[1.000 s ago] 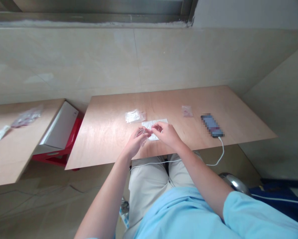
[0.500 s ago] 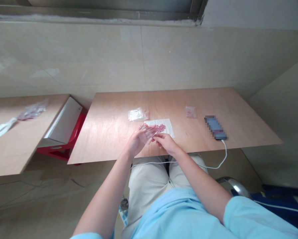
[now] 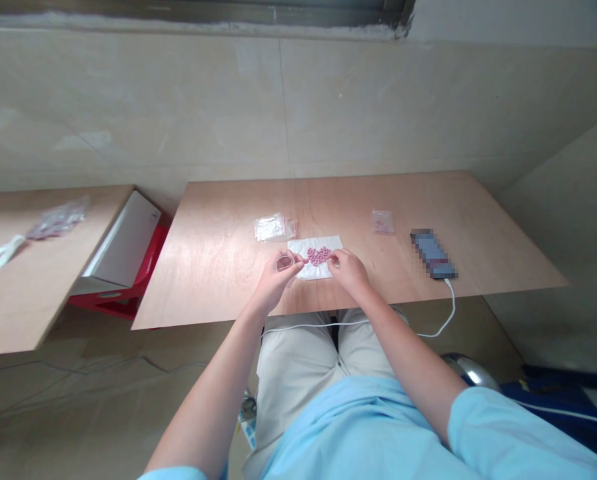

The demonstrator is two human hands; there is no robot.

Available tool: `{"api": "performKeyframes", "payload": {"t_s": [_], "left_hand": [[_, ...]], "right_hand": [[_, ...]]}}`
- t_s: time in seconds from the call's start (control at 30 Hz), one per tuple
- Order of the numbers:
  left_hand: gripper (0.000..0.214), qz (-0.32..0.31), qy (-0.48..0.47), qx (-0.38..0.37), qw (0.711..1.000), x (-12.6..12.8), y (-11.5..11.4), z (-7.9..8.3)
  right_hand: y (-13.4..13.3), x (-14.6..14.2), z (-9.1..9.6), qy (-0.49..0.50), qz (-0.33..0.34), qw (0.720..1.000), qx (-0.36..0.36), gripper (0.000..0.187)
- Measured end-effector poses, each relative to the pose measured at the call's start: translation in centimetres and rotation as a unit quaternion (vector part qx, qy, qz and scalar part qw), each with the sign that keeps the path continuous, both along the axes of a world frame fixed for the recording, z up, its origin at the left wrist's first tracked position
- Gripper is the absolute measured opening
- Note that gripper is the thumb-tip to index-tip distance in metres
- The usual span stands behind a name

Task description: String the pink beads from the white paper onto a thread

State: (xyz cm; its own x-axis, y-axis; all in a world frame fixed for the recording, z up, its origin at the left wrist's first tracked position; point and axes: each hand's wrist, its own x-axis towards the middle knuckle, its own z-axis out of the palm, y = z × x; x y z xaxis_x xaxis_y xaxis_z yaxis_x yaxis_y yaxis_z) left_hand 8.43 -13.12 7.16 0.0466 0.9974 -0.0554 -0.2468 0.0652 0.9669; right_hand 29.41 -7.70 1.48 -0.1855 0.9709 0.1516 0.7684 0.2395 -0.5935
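Note:
A white cloth sheet [image 3: 314,260] lies on the wooden tabletop [image 3: 218,267], with a heart of small pink beads [image 3: 318,256] on it. My left hand [image 3: 273,280] is at the sheet's left end, its fingers closed on a thin pale cord loop [image 3: 284,262]. I cannot tell whether the loop is attached to the sheet. My right hand [image 3: 348,272] pinches the sheet's right end, with its fingertips just beside the heart. Nearby lie a clear plastic bag [image 3: 273,228] and a small pinkish bag [image 3: 382,222].
A pixelated phone [image 3: 432,253] lies to the right, its white cable [image 3: 448,313] hanging over the table edge. On a second wooden board [image 3: 38,300] at left are a plastic bag and a white strip. A white box and red stool stand between the boards.
My right hand has moved onto the sheet's right end, and my left hand has closed around the loop. The view has shifted slightly.

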Motion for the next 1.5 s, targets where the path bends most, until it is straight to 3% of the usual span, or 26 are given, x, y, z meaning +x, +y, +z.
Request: {"api": "performKeyframes", "payload": {"t_s": [0.23, 0.37, 0.43, 0.57, 0.67, 0.73, 0.83, 1.03, 1.13, 1.2, 1.33, 1.5], "left_hand": [[0.028, -0.004, 0.008, 0.012, 1.000, -0.1, 0.1, -0.3], [0.028, -0.006, 0.020, 0.004, 1.000, 0.0, 0.0, -0.2], [0.028, -0.011, 0.032, 0.004, 0.999, 0.0, -0.2, -0.1], [0.028, -0.041, 0.062, 0.009, 0.997, 0.2, -0.5, 0.3], [0.030, -0.060, 0.068, 0.011, 0.996, 0.4, -0.6, 0.7], [0.031, -0.064, 0.060, 0.007, 0.996, 0.4, -0.6, 0.8], [0.029, -0.056, 0.050, -0.002, 0.997, 0.3, -0.5, 0.6], [0.028, -0.031, 0.002, -0.055, 0.998, -0.1, -0.4, -0.1], [0.028, -0.032, -0.007, -0.063, 0.997, 0.0, -0.5, 0.7], [0.026, -0.038, 0.025, -0.031, 0.998, 0.1, -0.8, 1.7], [0.021, -0.034, 0.051, 0.032, 0.998, 0.3, -1.2, 3.5], [0.022, 0.007, 0.029, 0.018, 0.999, -0.2, -0.8, 3.6]], "right_hand": [[0.5, -0.8, 0.3, -0.054, 0.000, 0.998, -0.011, 0.016], [0.7, -0.8, 1.3, 0.033, 0.008, 0.999, -0.021, 0.010], [0.5, -1.0, 3.0, 0.126, 0.010, 0.992, -0.024, 0.013], [-0.5, -2.3, 7.9, 0.262, 0.019, 0.965, 0.005, 0.024], [-1.6, -3.7, 10.7, 0.218, 0.093, 0.971, 0.005, 0.018], [-2.2, -4.4, 11.1, 0.167, 0.132, 0.977, 0.005, 0.012], [-2.8, -4.6, 10.0, 0.167, 0.126, 0.978, 0.012, 0.013], [-3.0, -1.9, 5.1, 0.170, 0.062, 0.983, -0.004, 0.014], [-2.5, -0.3, 2.9, 0.120, 0.034, 0.992, -0.020, 0.015], [-2.1, 0.5, 1.7, 0.094, 0.015, 0.995, -0.027, 0.015], [-1.6, 1.1, 0.3, 0.061, 0.000, 0.998, -0.031, 0.016], [-1.3, 0.5, 0.0, 0.032, -0.003, 0.999, -0.020, 0.024]]}}
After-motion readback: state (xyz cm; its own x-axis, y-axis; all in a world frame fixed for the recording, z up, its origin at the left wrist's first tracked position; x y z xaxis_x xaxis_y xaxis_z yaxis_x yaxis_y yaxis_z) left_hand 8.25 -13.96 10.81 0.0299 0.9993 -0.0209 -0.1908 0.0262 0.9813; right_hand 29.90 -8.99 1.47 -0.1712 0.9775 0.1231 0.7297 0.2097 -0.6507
